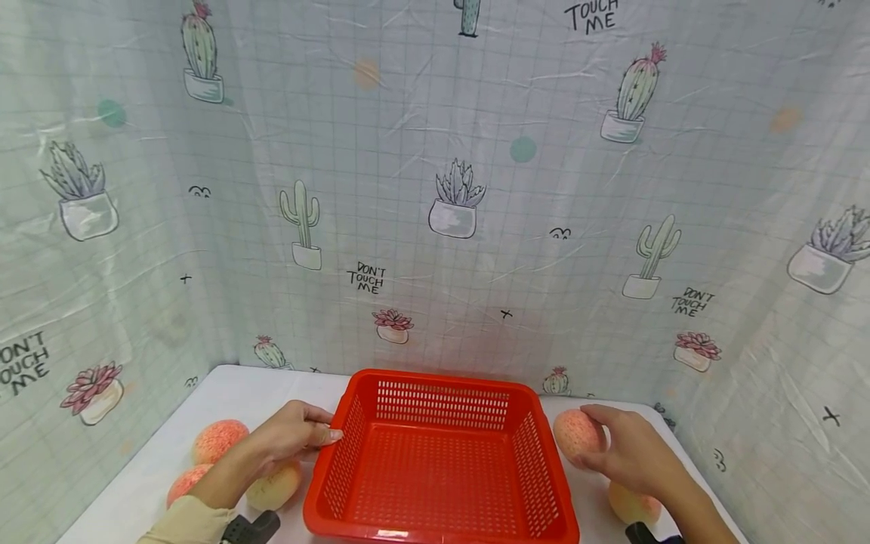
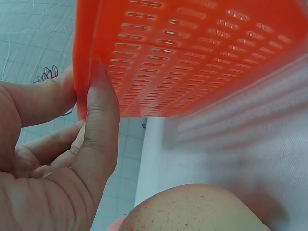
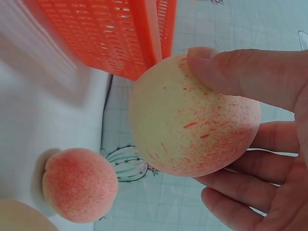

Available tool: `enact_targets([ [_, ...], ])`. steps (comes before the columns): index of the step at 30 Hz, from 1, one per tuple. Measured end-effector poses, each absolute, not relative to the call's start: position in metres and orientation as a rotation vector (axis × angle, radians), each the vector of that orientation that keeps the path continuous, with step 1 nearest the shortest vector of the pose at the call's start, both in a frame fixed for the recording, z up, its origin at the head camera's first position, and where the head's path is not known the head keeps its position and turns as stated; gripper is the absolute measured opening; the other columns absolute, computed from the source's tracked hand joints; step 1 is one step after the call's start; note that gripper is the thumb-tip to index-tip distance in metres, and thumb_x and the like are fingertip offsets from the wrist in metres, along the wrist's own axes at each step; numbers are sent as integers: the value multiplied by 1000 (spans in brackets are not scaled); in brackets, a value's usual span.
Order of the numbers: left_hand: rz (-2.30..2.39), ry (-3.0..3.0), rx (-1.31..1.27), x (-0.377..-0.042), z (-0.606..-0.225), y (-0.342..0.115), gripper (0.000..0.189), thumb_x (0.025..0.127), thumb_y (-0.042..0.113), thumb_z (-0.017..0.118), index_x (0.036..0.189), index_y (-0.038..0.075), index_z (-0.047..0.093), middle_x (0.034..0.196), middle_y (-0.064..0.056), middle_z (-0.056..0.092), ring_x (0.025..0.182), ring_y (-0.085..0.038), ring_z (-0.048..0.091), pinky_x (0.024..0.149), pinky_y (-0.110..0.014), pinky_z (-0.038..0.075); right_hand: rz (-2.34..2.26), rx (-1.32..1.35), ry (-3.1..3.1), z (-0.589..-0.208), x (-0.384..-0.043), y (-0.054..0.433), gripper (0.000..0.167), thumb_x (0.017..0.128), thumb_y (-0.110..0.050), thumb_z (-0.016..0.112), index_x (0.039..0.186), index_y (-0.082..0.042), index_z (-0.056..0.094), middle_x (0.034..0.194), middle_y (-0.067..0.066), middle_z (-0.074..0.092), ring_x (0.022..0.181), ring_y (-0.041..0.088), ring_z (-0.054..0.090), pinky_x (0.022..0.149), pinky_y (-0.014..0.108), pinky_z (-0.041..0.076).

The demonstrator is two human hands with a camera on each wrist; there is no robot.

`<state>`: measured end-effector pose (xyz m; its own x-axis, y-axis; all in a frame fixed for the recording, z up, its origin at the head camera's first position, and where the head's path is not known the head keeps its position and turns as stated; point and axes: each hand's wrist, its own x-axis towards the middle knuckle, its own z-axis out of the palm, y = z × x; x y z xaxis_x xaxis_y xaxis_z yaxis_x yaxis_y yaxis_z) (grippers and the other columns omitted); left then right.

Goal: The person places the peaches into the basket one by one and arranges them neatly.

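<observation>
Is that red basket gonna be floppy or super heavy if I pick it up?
The red basket probably won't be floppy: its sides stand up by themselves. It's likely light for its size, since it looks like plastic full of little holes. If pushed, it might slide rather than tip, because its bottom is wide and looks flat.

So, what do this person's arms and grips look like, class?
The left grip and right grip are ungloved, with no rings visible. A pale beige sleeve covers part of the left forearm, with black gear beside it. The right forearm shows no sleeve; dark gear sits beside it.
</observation>
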<state>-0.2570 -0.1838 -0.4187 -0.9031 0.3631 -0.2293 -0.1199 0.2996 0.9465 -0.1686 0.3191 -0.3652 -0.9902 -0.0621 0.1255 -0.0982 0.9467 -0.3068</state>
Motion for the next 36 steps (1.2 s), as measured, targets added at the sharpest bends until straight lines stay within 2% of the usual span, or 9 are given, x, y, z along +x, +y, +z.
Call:
enact_targets([
  [8,1642,2164,220,-257,-420,-184,45,96,12,73,130,-15,62,103,-14,78,84,-19,75,79,-40,66,480,198,-2956,-362,-172,315,71,70,-40,95,127,-7,70,110,3,76,90,17,64,83,50,62],
  [14,1634,2173,209,-258,-419,-183,45,96,13,74,129,-15,63,104,-13,78,86,-19,75,79,-41,66,471,230,-2950,-358,-174,312,68,70,-38,95,126,-8,71,88,-4,65,82,16,57,75,40,58],
  [20,1634,2178,205,-256,-417,-181,41,96,12,73,127,-14,64,103,-13,78,86,-19,74,80,-41,66,435,289,-2902,-357,-176,309,62,70,-33,94,123,-7,72,105,2,76,85,14,62,79,42,62],
  [24,1632,2186,193,-256,-417,-181,40,96,12,73,126,-14,64,102,-12,78,84,-19,74,80,-41,66,455,297,-2917,-355,-178,306,61,72,-33,94,123,-8,72,107,2,76,84,14,62,76,41,62],
  [28,1633,2185,194,-256,-416,-182,40,96,12,73,126,-14,64,101,-12,78,84,-19,74,79,-41,66,469,280,-2936,-352,-180,301,58,73,-30,93,123,-9,72,99,-2,73,81,13,59,71,34,59],
  [33,1637,2168,211,-255,-417,-182,40,97,11,72,127,-14,64,101,-12,78,85,-19,75,80,-41,66,460,307,-2932,-352,-182,298,55,73,-30,93,120,-9,71,86,-6,65,77,12,55,65,28,49],
  [36,1641,2159,220,-255,-417,-183,41,97,11,72,127,-15,63,102,-13,78,85,-19,75,80,-41,66,468,304,-2938,-351,-183,296,57,74,-31,93,121,-10,71,89,-6,67,78,12,56,66,28,52],
])
